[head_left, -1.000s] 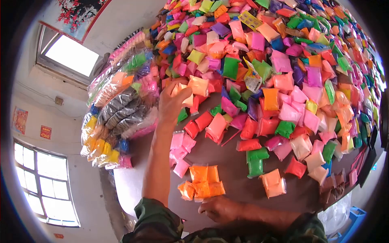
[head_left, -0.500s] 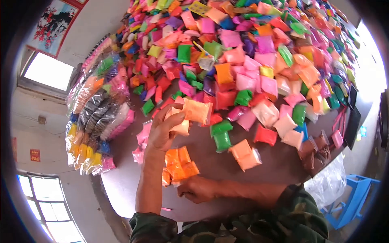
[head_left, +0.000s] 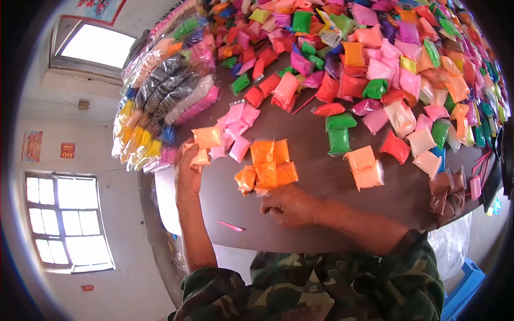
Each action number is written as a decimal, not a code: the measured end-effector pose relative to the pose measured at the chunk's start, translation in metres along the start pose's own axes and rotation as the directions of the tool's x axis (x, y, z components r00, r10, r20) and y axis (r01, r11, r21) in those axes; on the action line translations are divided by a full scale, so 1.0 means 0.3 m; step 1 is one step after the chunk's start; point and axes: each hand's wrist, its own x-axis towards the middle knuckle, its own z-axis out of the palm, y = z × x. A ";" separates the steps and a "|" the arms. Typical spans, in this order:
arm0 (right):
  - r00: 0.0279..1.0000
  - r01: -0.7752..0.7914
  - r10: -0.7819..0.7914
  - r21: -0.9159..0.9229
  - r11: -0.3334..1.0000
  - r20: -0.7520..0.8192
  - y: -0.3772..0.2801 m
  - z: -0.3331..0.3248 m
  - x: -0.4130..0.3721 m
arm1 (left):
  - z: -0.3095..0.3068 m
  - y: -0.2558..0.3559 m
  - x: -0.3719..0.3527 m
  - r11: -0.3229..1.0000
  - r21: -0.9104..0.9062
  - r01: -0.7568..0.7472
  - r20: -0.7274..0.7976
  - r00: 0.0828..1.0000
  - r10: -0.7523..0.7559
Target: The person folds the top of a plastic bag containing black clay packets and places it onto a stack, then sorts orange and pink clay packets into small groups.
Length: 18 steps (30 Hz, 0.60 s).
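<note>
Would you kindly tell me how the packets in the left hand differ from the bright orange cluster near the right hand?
The held packets are pale peach-orange; the orange cluster is deeper in colour. The left hand grips the held packets, whereas the orange cluster lies on the table. Fewer held packets show than packets in the cluster. Both look clear-wrapped.

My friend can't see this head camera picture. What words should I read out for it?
A person's left hand holds peach packets at a brown table, with the right hand curled beside orange packets. Behind them, a big colourful heap of packets spreads across the table.
</note>
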 end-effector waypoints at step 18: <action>0.999 0.012 -0.011 -0.024 1.000 0.044 0.002 0.005 -0.002 | 0.209 -0.048 -0.155 0.984 0.141 0.109 0.263 0.954 -0.144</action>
